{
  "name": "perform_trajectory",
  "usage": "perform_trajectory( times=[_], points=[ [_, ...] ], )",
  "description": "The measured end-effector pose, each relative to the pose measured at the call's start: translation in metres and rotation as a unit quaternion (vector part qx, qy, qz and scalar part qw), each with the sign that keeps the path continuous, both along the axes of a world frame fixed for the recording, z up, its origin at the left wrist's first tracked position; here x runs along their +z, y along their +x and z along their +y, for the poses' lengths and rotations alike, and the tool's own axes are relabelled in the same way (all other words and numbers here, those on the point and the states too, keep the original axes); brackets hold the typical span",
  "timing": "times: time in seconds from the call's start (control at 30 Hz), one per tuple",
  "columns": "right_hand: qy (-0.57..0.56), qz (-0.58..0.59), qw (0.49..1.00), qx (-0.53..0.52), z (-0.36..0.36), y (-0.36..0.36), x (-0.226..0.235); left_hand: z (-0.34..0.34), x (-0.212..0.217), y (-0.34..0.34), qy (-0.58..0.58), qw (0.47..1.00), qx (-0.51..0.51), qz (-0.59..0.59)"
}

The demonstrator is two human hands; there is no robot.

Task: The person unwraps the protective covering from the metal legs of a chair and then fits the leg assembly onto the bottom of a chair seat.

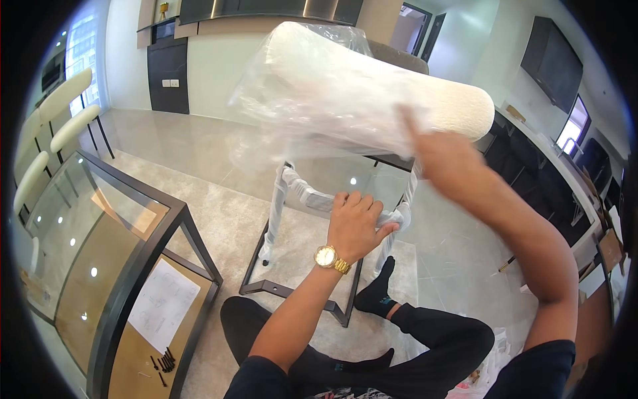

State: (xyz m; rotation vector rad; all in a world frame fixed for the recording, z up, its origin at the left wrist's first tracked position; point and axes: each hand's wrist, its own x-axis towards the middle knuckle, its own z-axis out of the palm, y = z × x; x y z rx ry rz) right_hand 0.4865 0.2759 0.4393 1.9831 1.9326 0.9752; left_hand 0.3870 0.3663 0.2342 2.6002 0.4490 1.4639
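Observation:
In front of me stands a chair (458, 103) with a cream padded part partly covered by a clear plastic bag (319, 100). Its legs and crossbar (312, 197) are wrapped in pale foam sheeting, and a dark metal base (274, 288) shows below. My left hand (359, 223), with a gold watch on the wrist, has its fingers curled over the wrapped crossbar. Up at the right end of the cream part is my right hand (445, 156), smeared by motion, one finger seeming to stick out. Whether it touches the plastic cannot be made out.
At left stands a glass-topped table (183, 209); its lower shelf holds a paper sheet (163, 306) and several black bolts (166, 362). Cream chairs (73, 126) stand behind it. A long counter (545, 153) runs along the right. Crumpled plastic (488, 362) lies by my right knee.

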Motion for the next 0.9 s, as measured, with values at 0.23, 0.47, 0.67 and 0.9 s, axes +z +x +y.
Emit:
perform_trajectory(
  times=[0.23, 0.47, 0.67, 0.9],
  points=[
    [-0.015, 0.036, 0.954, -0.297, -0.205, 0.173, -0.049, 0.011, -0.008, 0.001, 0.025, 0.998, 0.009, -0.049],
    [0.193, 0.059, 0.811, -0.548, -0.476, 0.250, -0.129, 0.025, -0.001, 0.016, 0.030, 0.999, 0.019, 0.005],
    [0.285, 0.128, 0.562, -0.765, -0.842, 0.249, -0.303, 0.018, -0.001, 0.046, 0.099, 0.995, 0.024, 0.010],
    [0.320, 0.348, 0.328, -0.818, -0.938, 0.105, -0.473, 0.019, -0.001, 0.036, 0.134, 0.985, 0.074, 0.078]
  ],
)
